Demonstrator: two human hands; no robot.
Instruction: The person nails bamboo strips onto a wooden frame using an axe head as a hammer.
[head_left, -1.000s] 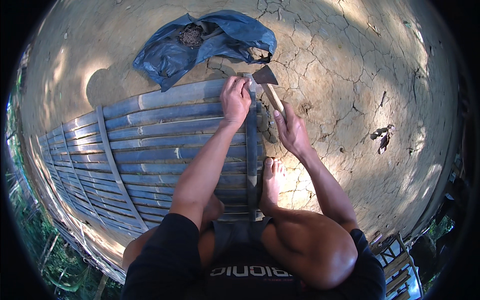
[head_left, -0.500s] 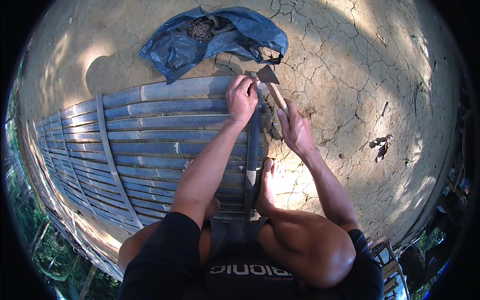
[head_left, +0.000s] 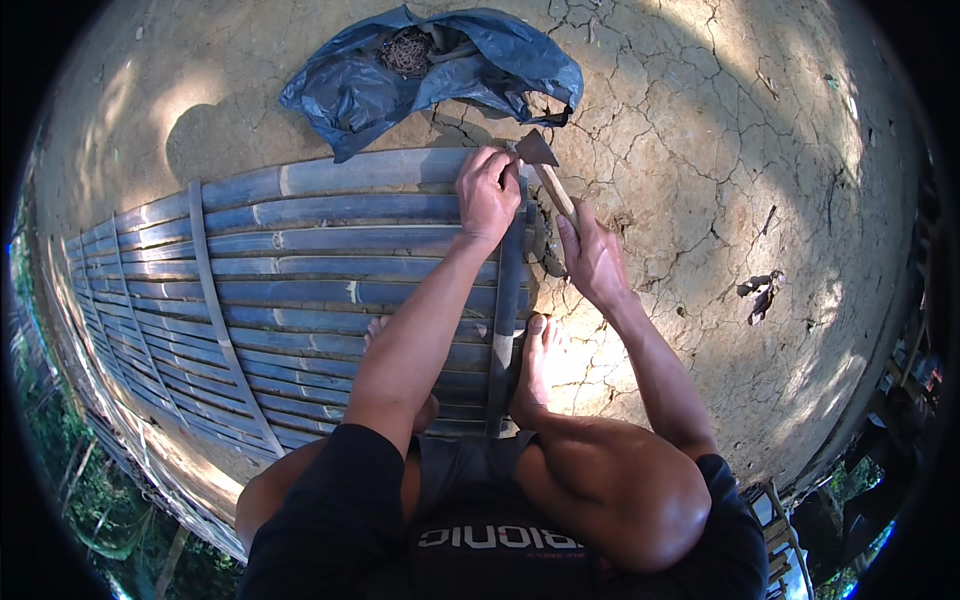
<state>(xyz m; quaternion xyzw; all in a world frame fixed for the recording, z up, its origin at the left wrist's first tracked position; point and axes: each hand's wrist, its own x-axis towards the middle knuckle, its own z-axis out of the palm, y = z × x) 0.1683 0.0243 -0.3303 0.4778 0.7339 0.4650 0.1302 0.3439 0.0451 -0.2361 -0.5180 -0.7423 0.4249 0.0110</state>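
My left hand is closed in a pinch at the top right corner of a panel of bamboo slats, by the upper end of the crosspiece along its right edge. What the fingertips hold is hidden or too small to name. My right hand grips the wooden handle of a small hatchet. Its dark wedge-shaped metal head lies right beside the left fingertips; whether it touches the bamboo I cannot tell.
A crumpled dark plastic bag lies beyond the panel, with a heap of thin brownish pieces, apparently nails, on it. Cracked bare earth spreads to the right. My bare foot stands beside the crosspiece. Dry leaves lie farther right.
Both hands keep nearly the same pose, the hatchet head still beside my left fingertips. The whole view has shifted slightly.
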